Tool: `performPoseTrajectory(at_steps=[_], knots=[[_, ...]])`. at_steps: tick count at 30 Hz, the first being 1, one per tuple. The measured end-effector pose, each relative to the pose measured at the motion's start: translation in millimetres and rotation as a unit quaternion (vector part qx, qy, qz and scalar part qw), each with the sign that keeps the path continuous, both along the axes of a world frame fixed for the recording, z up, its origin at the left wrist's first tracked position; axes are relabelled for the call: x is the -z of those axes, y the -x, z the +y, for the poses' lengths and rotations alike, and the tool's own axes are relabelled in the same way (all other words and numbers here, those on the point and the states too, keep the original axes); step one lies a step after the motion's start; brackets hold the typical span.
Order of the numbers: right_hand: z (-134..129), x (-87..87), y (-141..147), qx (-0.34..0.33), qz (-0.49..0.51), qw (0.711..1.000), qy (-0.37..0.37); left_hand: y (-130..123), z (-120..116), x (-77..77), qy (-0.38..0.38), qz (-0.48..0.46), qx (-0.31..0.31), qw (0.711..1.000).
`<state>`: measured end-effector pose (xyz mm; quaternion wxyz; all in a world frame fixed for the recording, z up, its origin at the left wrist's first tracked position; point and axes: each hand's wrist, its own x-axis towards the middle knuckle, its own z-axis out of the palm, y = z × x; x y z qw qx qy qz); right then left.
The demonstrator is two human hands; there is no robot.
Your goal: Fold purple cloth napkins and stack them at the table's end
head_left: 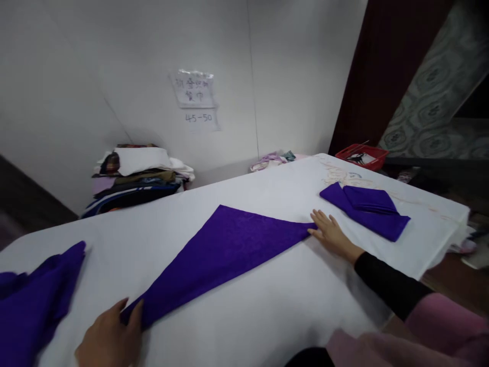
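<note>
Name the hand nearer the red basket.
Right: the right hand is in front and left of the red basket; the left hand is far off, at the other end of the purple cloth.

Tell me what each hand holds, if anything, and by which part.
The triangular purple cloth: the left hand is around its left corner, though whether it pinches cannot be told; the right hand lies spread at the right corner, without a clear grip.

Smooth cloth triangle (229, 250), matt white table covering (267, 306), paper sign (195, 94) with glossy upper edge, plastic basket (377, 161).
</note>
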<state>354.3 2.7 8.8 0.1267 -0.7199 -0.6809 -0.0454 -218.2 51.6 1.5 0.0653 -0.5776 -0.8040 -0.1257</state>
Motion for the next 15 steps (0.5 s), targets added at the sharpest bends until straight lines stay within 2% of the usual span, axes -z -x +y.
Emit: performPoseTrajectory(at_steps=[2, 4, 8, 11, 15], knots=[[5.1, -5.5, 42.5, -0.090, 0.014, 0.996, -0.002, -33.8, -8.3, -12.9, -0.054, 0.042, 0.106, 0.992], [11.0, -11.2, 85.3, -0.172, 0.030, 0.984, 0.019, -70.9, -16.2, -16.9, -0.088, 0.046, 0.178, 0.979], [22.6, -11.1, 150.0, -0.303, 0.041, 0.950, 0.063, -130.2, -28.0, -9.5, -0.027, 0.017, 0.324, 0.946], [26.8, 3.5, 172.8, -0.363, 0.032, 0.928, 0.080, -149.8, -35.2, -6.7, 0.016, -0.002, 0.374, 0.927], [25.3, 25.5, 175.0, -0.385, 0.017, 0.920, 0.074, -148.0, -42.1, -5.4, 0.055, -0.036, 0.376, 0.924]])
